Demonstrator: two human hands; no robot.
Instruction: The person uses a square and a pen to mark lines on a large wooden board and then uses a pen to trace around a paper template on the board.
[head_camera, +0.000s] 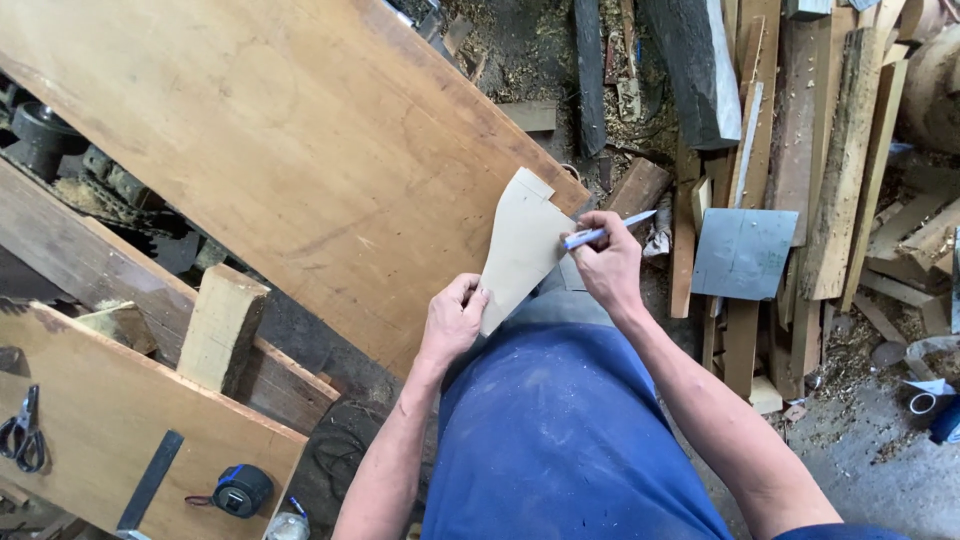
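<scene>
The left hand (452, 322) pinches the tan curved cardboard template (522, 250) at the large brown plywood sheet's (270, 140) near edge, while the right hand (607, 262), fingers closed, grips a blue-and-white pen (606, 232).

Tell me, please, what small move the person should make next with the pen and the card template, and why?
Probably draw the pen down along the template's right edge. The right hand holds its tip at that edge, while the left hand pins the template's lower end on the plywood sheet, so it looks steady enough to trace.
</scene>
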